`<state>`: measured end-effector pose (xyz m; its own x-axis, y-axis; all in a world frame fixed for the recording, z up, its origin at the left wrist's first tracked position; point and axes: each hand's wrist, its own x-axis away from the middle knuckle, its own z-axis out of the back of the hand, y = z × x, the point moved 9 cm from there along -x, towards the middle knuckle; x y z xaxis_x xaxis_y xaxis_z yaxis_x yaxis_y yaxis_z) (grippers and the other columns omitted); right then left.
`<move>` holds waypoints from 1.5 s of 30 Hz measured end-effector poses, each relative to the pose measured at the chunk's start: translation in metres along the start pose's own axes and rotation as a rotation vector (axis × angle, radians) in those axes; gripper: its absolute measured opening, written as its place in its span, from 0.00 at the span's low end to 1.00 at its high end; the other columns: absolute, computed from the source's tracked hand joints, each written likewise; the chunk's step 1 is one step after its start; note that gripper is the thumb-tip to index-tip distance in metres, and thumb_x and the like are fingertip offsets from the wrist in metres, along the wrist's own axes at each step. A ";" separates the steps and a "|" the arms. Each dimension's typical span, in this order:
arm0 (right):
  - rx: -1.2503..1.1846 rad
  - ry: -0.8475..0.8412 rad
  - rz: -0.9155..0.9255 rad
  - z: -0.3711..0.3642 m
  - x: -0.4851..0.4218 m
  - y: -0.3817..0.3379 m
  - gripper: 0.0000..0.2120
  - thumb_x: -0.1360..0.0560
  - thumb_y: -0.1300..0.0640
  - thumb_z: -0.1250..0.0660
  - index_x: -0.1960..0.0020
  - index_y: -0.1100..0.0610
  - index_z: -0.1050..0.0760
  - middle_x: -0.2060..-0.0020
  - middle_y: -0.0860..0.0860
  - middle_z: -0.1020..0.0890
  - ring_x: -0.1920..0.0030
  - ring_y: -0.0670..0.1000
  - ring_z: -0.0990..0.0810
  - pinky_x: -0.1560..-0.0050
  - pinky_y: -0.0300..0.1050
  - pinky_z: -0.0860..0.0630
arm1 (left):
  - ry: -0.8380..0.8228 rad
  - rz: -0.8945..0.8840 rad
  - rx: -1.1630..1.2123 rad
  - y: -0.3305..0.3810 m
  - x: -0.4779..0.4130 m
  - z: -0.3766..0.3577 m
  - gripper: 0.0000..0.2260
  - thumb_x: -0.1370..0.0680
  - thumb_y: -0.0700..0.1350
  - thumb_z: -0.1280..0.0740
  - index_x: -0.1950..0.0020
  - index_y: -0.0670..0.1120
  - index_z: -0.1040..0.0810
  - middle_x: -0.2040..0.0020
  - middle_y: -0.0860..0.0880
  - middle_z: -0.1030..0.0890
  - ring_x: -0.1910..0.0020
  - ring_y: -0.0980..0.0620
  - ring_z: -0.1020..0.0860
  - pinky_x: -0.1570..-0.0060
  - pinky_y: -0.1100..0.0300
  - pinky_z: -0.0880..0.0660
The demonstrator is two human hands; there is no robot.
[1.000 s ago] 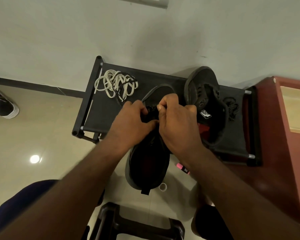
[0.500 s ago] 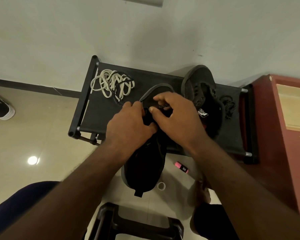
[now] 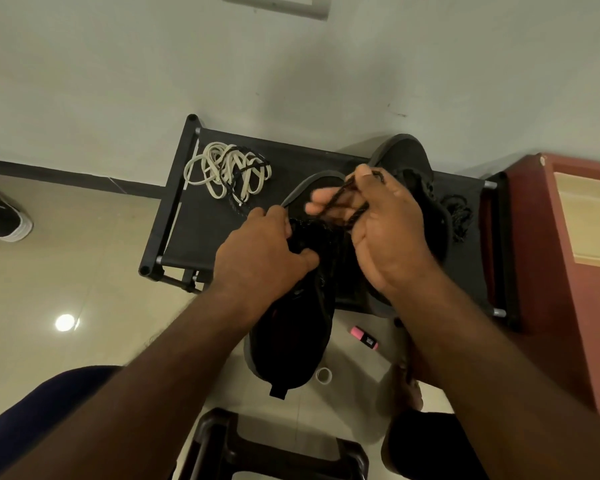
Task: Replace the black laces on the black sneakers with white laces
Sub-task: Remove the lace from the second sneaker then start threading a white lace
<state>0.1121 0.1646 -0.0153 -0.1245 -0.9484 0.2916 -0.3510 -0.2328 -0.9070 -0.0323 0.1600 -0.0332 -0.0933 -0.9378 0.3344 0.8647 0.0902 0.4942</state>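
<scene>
Centrally, the black sneaker (image 3: 291, 341) is clasped by the left hand (image 3: 260, 251) while its black lace (image 3: 343, 192) is pinched in the grip of the right hand (image 3: 385, 230).

Forearms reach forward; left hand (image 3: 264, 252) curls down on the black sneaker (image 3: 291, 341), right hand (image 3: 385, 226), raised beside it, pinches a black lace (image 3: 340, 194)

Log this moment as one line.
step: unlacing | left hand: holds sneaker | right hand: pinches black lace | white laces: on rack
</scene>
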 end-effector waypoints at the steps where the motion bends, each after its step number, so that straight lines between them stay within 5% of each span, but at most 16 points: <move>1: -0.023 0.012 -0.018 0.002 0.000 -0.001 0.12 0.15 0.56 0.45 0.53 0.59 0.29 0.67 0.56 0.18 0.65 0.56 0.18 0.57 0.48 0.20 | -0.002 -0.004 -0.001 0.000 0.000 0.000 0.17 0.29 0.58 0.29 0.47 0.51 0.29 0.49 0.52 0.28 0.53 0.49 0.25 0.57 0.55 0.28; 5: 0.671 -0.004 0.158 0.000 0.001 -0.006 0.09 0.16 0.54 0.40 0.52 0.58 0.26 0.68 0.49 0.22 0.68 0.46 0.24 0.62 0.44 0.24 | -0.012 -0.002 -0.049 0.001 0.000 -0.003 0.18 0.28 0.59 0.30 0.46 0.51 0.29 0.48 0.51 0.28 0.52 0.48 0.24 0.55 0.52 0.25; 8: 1.228 -0.161 0.322 -0.021 0.005 0.006 0.05 0.20 0.54 0.35 0.49 0.55 0.24 0.59 0.47 0.21 0.59 0.45 0.22 0.54 0.47 0.22 | 0.007 -0.019 -0.064 0.002 -0.002 -0.003 0.17 0.27 0.59 0.31 0.47 0.51 0.30 0.50 0.50 0.28 0.53 0.47 0.23 0.54 0.50 0.23; 15: 1.705 -0.234 0.288 -0.030 0.010 0.012 0.13 0.19 0.52 0.37 0.35 0.51 0.25 0.40 0.50 0.27 0.37 0.52 0.31 0.37 0.52 0.34 | 0.001 -0.033 -0.082 0.002 -0.003 -0.005 0.17 0.26 0.59 0.31 0.45 0.50 0.29 0.48 0.50 0.28 0.52 0.47 0.24 0.54 0.51 0.24; 25: 1.585 -0.140 0.342 -0.028 0.008 0.007 0.08 0.18 0.51 0.39 0.44 0.53 0.25 0.50 0.48 0.25 0.44 0.51 0.27 0.40 0.53 0.31 | -0.036 -0.017 -0.005 -0.006 -0.006 -0.007 0.25 0.30 0.60 0.29 0.40 0.52 0.30 0.45 0.51 0.25 0.48 0.48 0.23 0.48 0.47 0.22; 29: 1.109 0.053 0.315 -0.007 0.002 -0.009 0.08 0.18 0.53 0.40 0.51 0.57 0.30 0.60 0.49 0.21 0.60 0.49 0.21 0.59 0.52 0.23 | -0.061 -0.008 0.012 -0.007 -0.007 -0.008 0.26 0.30 0.60 0.28 0.37 0.52 0.30 0.43 0.51 0.24 0.46 0.49 0.22 0.46 0.47 0.22; 32: 0.548 0.134 0.093 0.011 -0.002 -0.006 0.07 0.18 0.58 0.40 0.50 0.60 0.26 0.55 0.54 0.15 0.54 0.50 0.15 0.53 0.47 0.18 | -0.066 -0.009 0.023 -0.008 -0.007 -0.007 0.26 0.30 0.60 0.28 0.37 0.52 0.30 0.42 0.52 0.24 0.45 0.50 0.23 0.46 0.48 0.22; 35: 0.192 -0.014 -0.067 -0.006 0.001 0.005 0.06 0.18 0.61 0.41 0.53 0.57 0.27 0.60 0.55 0.15 0.59 0.53 0.16 0.57 0.43 0.22 | -0.065 -0.016 0.020 -0.007 -0.007 -0.007 0.26 0.30 0.60 0.28 0.38 0.52 0.30 0.43 0.52 0.24 0.46 0.50 0.23 0.47 0.48 0.22; 37: 0.360 -0.045 -0.020 -0.009 0.002 0.004 0.07 0.18 0.60 0.39 0.54 0.57 0.28 0.66 0.52 0.20 0.65 0.50 0.20 0.61 0.40 0.24 | -0.056 -0.018 0.002 -0.006 -0.007 -0.007 0.25 0.30 0.60 0.28 0.39 0.52 0.30 0.45 0.52 0.24 0.48 0.49 0.23 0.49 0.48 0.22; 39: 0.846 -0.063 0.145 -0.014 0.003 0.001 0.05 0.18 0.57 0.38 0.53 0.56 0.28 0.65 0.49 0.21 0.66 0.46 0.22 0.62 0.40 0.24 | -0.041 -0.021 -0.015 -0.006 -0.005 -0.007 0.24 0.30 0.60 0.28 0.40 0.51 0.30 0.46 0.51 0.24 0.49 0.48 0.22 0.49 0.47 0.22; 42: 1.429 -0.219 0.294 -0.039 0.010 0.009 0.03 0.18 0.54 0.40 0.50 0.51 0.29 0.58 0.46 0.22 0.56 0.49 0.22 0.48 0.47 0.26 | -0.016 -0.027 -0.032 -0.002 -0.003 -0.008 0.18 0.26 0.56 0.31 0.44 0.49 0.32 0.49 0.49 0.25 0.52 0.45 0.22 0.51 0.47 0.23; 45: 1.674 -0.255 0.314 -0.048 0.015 0.007 0.08 0.18 0.54 0.42 0.45 0.51 0.25 0.54 0.47 0.26 0.47 0.51 0.25 0.41 0.50 0.34 | -0.001 -0.030 -0.047 -0.001 -0.002 -0.007 0.15 0.25 0.54 0.32 0.45 0.49 0.32 0.51 0.49 0.25 0.53 0.45 0.22 0.55 0.50 0.25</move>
<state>0.0632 0.1592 -0.0030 0.2033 -0.9670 0.1533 0.9501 0.1570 -0.2696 -0.0295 0.1596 -0.0399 -0.1203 -0.9395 0.3208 0.8838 0.0459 0.4657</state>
